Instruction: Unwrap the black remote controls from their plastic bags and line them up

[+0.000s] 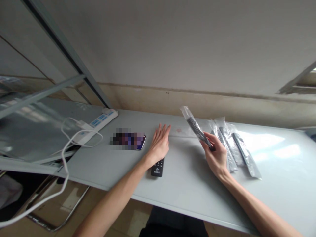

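- Head view: right hand [215,152] is clamped on a bagged dark item [196,128], gripping its near end between thumb and fingers.
- That item is slim, in a clear sleeve, raised above the desk [190,194], tilted with its far end up and to the left. Loose sleeve extends past the tip.
- Left hand [159,145]: back up, fingers straight and slightly apart, gripping nothing visible.
- Black remote [157,171] lies under the left hand and wrist, which hide its upper part. Lower end shows pale buttons and a light marking, too small to read. Can't tell whether hand and remote touch.
- Flat clear sleeve [181,131] on the desk, between the two hands, just beyond the left fingertips' right side.
- Bagged pieces [240,148] lie side by side just right of the right hand, dark and slim, in clear plastic; the nearest is partly hidden by the hand.
- Phone [141,142] lies left of the left hand, mostly pixelated.
- White power strip [108,116] sits farther left, angled along the desk; white cable [64,158] loops beside it and runs down to the lower left.
- Metal frame [81,70] rises at left; pale wall [172,49] behind the desk.
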Available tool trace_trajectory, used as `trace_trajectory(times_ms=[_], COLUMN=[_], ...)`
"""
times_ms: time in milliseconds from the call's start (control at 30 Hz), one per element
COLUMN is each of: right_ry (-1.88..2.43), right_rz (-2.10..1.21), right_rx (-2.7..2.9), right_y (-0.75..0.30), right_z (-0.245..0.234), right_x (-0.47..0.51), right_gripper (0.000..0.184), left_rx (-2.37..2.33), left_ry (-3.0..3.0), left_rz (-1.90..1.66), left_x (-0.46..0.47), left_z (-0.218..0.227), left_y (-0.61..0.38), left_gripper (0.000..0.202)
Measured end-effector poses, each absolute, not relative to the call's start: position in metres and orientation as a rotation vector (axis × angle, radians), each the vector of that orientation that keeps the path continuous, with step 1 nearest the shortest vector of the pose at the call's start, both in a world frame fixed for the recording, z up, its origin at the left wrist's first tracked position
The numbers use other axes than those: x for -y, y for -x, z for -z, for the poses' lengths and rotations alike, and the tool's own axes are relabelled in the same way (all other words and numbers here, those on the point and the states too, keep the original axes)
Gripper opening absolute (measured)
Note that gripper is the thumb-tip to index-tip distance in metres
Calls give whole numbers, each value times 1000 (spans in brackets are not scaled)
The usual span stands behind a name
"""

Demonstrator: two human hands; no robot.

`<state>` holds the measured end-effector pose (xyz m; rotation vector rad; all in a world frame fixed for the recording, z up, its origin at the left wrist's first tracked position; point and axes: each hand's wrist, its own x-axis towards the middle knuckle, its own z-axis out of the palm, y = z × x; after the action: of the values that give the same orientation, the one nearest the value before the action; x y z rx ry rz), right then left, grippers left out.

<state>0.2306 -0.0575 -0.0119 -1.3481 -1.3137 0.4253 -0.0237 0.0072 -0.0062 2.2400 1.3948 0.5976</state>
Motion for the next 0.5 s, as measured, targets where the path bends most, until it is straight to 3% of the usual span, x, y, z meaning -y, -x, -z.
trace_trajectory(times_ms=[167, 333, 500], right_ry=[1108, 1036, 1072], right_rz=[-110, -4, 97], right_rx=[1541, 1932, 2085], right_y=[-227, -226, -236], right_z=[-3, -15, -10], right_x=[70, 80, 77], right_gripper=[32, 44, 57], left_rx=[-990, -466, -397], left_ry=[-1748, -1014, -758], left_rz=[-994, -776, -711], left_x=[-6, -4, -7], left_z=[-13, -24, -26], left_y=[18, 18, 22], left_gripper=[63, 105, 113])
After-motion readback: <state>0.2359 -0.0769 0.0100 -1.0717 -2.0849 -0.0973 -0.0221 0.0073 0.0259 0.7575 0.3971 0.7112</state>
